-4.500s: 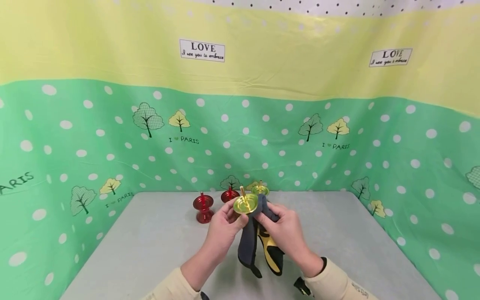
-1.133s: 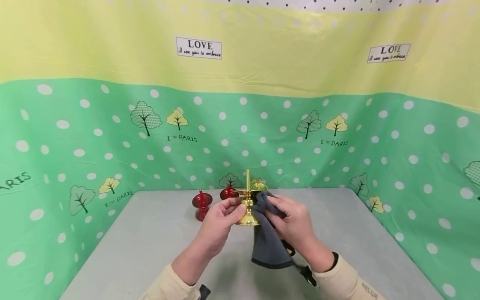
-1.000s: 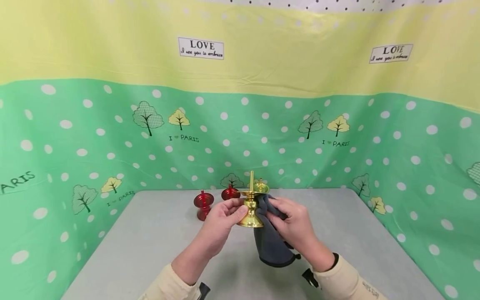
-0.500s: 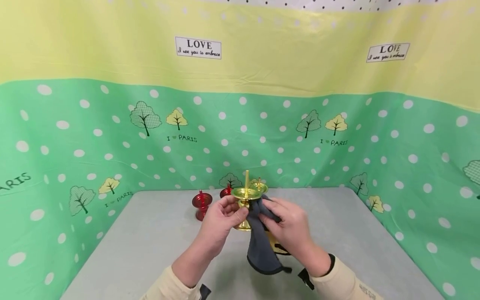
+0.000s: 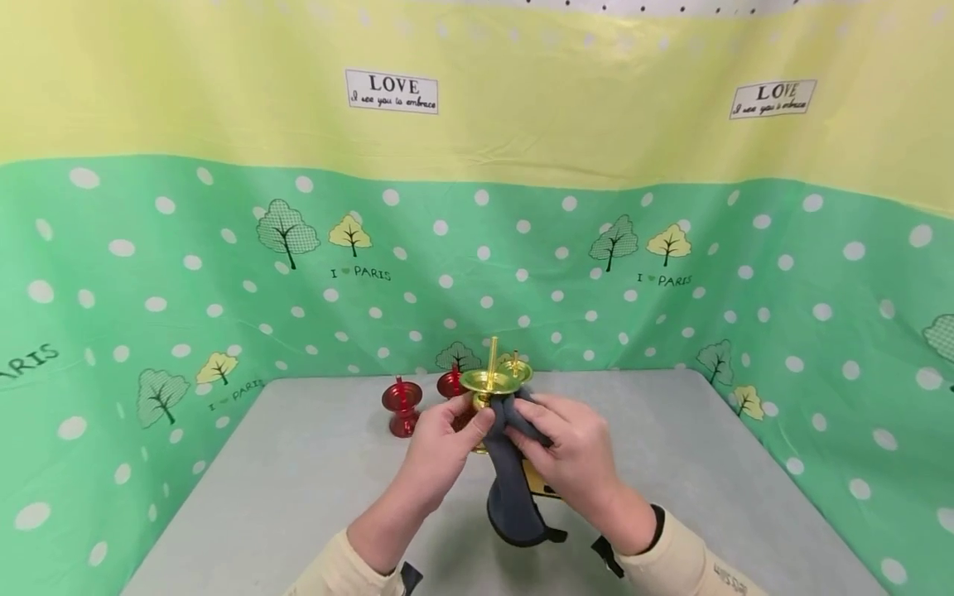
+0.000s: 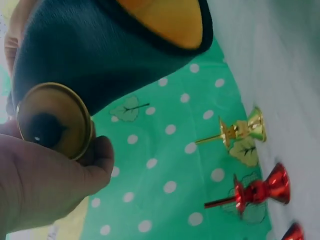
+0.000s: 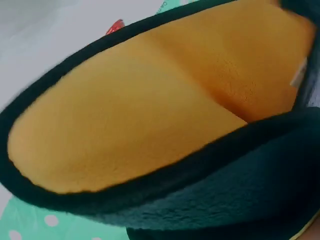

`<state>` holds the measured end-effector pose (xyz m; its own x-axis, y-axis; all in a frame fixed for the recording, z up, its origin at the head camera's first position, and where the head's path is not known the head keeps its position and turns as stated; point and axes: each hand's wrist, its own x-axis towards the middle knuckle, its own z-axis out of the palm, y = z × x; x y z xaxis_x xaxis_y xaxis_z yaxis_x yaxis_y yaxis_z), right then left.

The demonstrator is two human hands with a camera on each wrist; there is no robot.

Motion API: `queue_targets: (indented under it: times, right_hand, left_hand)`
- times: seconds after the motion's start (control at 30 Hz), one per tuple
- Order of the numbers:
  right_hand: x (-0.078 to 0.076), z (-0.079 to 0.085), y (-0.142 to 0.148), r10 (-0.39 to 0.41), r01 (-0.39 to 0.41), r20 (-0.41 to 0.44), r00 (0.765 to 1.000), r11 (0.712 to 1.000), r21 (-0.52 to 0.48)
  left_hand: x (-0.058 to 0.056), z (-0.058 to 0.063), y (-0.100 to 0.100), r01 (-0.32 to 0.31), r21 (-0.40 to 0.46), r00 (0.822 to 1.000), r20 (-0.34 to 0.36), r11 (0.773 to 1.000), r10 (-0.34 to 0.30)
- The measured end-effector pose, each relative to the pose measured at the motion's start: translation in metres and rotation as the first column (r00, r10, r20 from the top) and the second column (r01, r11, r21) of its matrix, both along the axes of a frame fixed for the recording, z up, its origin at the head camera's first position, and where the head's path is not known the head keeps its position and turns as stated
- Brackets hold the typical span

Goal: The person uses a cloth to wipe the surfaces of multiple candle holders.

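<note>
My left hand (image 5: pixel 440 447) grips a gold candle holder (image 5: pixel 489 382) by its stem, with its dish and long spike upward. In the left wrist view the holder's round base (image 6: pixel 75 112) faces the camera. My right hand (image 5: pixel 570 447) pinches a dark grey cloth (image 5: pixel 514 501) with a yellow underside and black edging, pressed against the holder's stem just under the dish. The cloth's lower part hangs down between the hands. In the right wrist view the cloth's yellow side (image 7: pixel 110 120) fills most of the picture and hides the right fingers.
A red candle holder (image 5: pixel 402 406) stands left of the hands on the grey table (image 5: pixel 298 488). Behind the held one are another red holder (image 6: pixel 255 192) and a second gold holder (image 6: pixel 242 129). A green and yellow patterned curtain (image 5: pixel 477 273) encloses the back and sides.
The held candle holder has been tilted and turned between frames, its dish now tipped toward the head camera. The cloth has shifted left along its stem. The standing holders stay put.
</note>
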<state>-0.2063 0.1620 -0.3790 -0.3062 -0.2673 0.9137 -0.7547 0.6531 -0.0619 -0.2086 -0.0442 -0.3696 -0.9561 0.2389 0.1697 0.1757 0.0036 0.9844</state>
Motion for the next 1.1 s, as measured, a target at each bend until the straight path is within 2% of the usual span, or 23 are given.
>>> queue_targets:
  times: [0.1, 0.2, 0.27, 0.33, 0.43, 0.53, 0.67, 0.77, 0.9, 0.97, 1.03, 1.1]
  right_hand:
    - [-0.002, 0.001, 0.001, -0.007, 0.007, -0.006, 1.000, 1.000, 0.006]
    - [-0.007, 0.000, 0.004, -0.019, 0.019, 0.043, 0.999, 1.000, 0.006]
    - [-0.010, -0.002, 0.007, -0.023, 0.023, 0.084, 0.996, 1.000, 0.001]
    - [-0.011, -0.003, 0.008, 0.010, -0.007, 0.147, 0.989, 1.000, -0.017]
    - [-0.009, -0.004, 0.007, 0.117, -0.104, 0.206, 0.972, 0.992, -0.075]
    - [-0.005, -0.004, 0.003, 0.190, -0.165, 0.219, 0.957, 0.978, -0.130]
    - [0.000, -0.003, -0.002, 0.118, -0.097, 0.174, 0.978, 0.988, -0.123]
    - [0.000, -0.002, -0.002, 0.057, -0.043, 0.153, 0.987, 0.995, -0.092]
    - [-0.003, -0.003, 0.001, 0.027, -0.015, 0.190, 0.981, 0.998, -0.067]
    - [-0.006, -0.004, 0.002, 0.016, -0.003, 0.217, 0.976, 0.998, -0.057]
    - [-0.008, -0.005, 0.003, 0.015, -0.003, 0.234, 0.972, 0.999, -0.051]
    - [-0.008, -0.006, 0.002, 0.022, -0.010, 0.225, 0.974, 0.999, -0.052]
  left_hand:
    - [-0.002, 0.000, -0.001, -0.021, 0.095, 0.999, 0.033, 0.995, 0.018]
    - [-0.003, 0.000, -0.003, 0.005, 0.159, 0.997, 0.075, 0.987, -0.017]
    - [-0.002, -0.001, -0.003, 0.040, 0.148, 0.996, 0.075, 0.988, -0.052]
    - [-0.002, -0.002, -0.003, 0.047, 0.112, 0.997, 0.063, 0.993, -0.054]
    - [0.000, -0.004, 0.000, -0.014, 0.037, 1.000, 0.021, 0.999, 0.013]
    - [0.002, -0.004, 0.002, -0.099, 0.010, 0.995, -0.008, 0.995, 0.099]
    - [0.001, -0.004, 0.003, -0.113, 0.011, 0.994, -0.008, 0.994, 0.113]
    - [-0.002, -0.005, 0.001, -0.073, 0.023, 0.997, 0.011, 0.997, 0.073]
    - [-0.005, -0.009, -0.003, -0.001, 0.072, 0.999, 0.032, 0.997, -0.002]
    - [-0.005, -0.010, -0.005, 0.027, 0.069, 0.999, 0.029, 0.997, -0.029]
    - [-0.005, -0.011, -0.005, 0.024, 0.038, 1.000, 0.014, 0.999, -0.025]
    - [-0.003, -0.012, -0.005, -0.005, -0.010, 1.000, -0.007, 1.000, 0.005]
